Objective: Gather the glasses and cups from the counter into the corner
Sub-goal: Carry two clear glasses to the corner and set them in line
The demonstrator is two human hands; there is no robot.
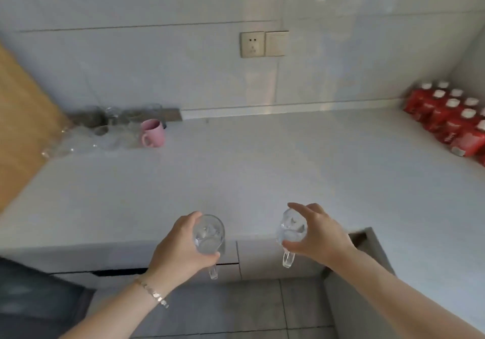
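Each of my hands grips a clear glass mug with a handle, near the front edge of the pale counter (236, 170). My left hand (181, 247) wraps around the left glass mug (210, 233), its handle pointing down. My right hand (315, 233) holds the right glass mug (290, 231) from its right side. Far off in the back left corner stand a pink mug (153, 133) and several clear glasses (110, 126), blurred.
A pack of red bottles with white caps (451, 118) sits at the back right of the counter. A wooden panel (23, 118) borders the left side. A wall socket (252, 44) is on the tiled wall. Below the counter edge are cabinet fronts and a tiled floor.
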